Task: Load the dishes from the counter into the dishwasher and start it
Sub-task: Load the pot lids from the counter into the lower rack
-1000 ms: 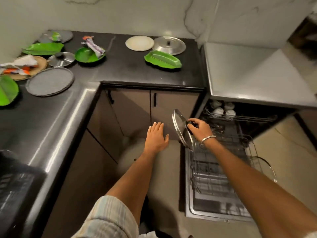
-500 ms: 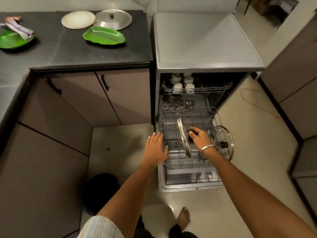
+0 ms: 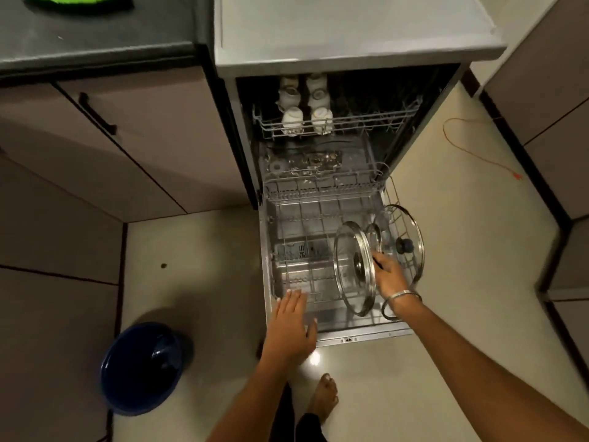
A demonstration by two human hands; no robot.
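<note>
The dishwasher (image 3: 350, 52) stands open with its lower rack (image 3: 306, 224) pulled out over the door. My right hand (image 3: 390, 277) holds a steel-rimmed glass lid (image 3: 350, 282) by its dark knob, keeping it on edge in the right part of the rack. A second glass lid (image 3: 406, 244) leans upright against the rack's right side, just behind my hand. My left hand (image 3: 291, 327) hovers flat with straight fingers over the rack's front left corner and holds nothing. White cups (image 3: 306, 118) sit upside down in the upper rack.
A green plate (image 3: 76, 1) lies on the dark counter (image 3: 95, 39) at top left. A blue bin (image 3: 143, 366) stands on the floor to the left of the door. An orange cord (image 3: 471, 148) trails on the floor at right. My bare foot (image 3: 325, 397) is below the door's front edge.
My right hand has carried the lid from beside the cabinet down into the lower rack. My view has swung from the counter to the dishwasher, and my left hand has come down to the rack's front corner.
</note>
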